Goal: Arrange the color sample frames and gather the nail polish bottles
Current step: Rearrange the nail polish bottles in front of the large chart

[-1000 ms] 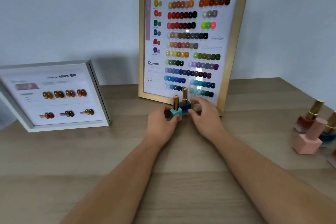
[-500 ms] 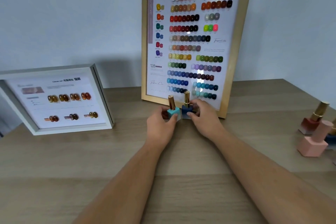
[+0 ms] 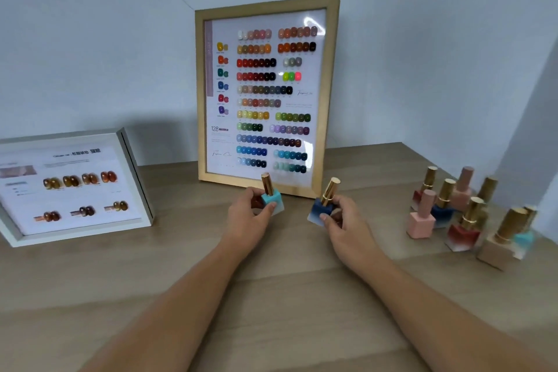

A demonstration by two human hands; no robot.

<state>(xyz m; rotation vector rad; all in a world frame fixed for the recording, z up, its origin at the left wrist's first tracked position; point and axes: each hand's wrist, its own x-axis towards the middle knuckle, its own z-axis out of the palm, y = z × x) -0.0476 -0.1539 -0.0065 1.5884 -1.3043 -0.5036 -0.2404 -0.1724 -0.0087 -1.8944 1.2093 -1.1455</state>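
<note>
A tall gold-framed colour chart [image 3: 329,93] leans on the wall at the middle of the wooden table. A white frame with brown samples [image 3: 133,178] lies tilted at the left. My left hand [image 3: 250,217] grips a turquoise bottle with a gold cap [image 3: 271,198], just in front of the gold frame's lower edge. My right hand [image 3: 347,220] holds a dark blue bottle [image 3: 321,210], its gold cap tilted to the right. Something brownish shows under each hand's fingers, too hidden to name.
A cluster of several nail polish bottles [image 3: 465,214] stands at the right of the table [image 3: 271,296]: pink, red, blue, beige and turquoise, most with gold caps. A grey wall runs behind, with a corner at the right.
Both hands have drawn apart with their bottles; the right hand moved right with the blue bottle, now tilted. The view has shifted, showing more of the bottle cluster.
</note>
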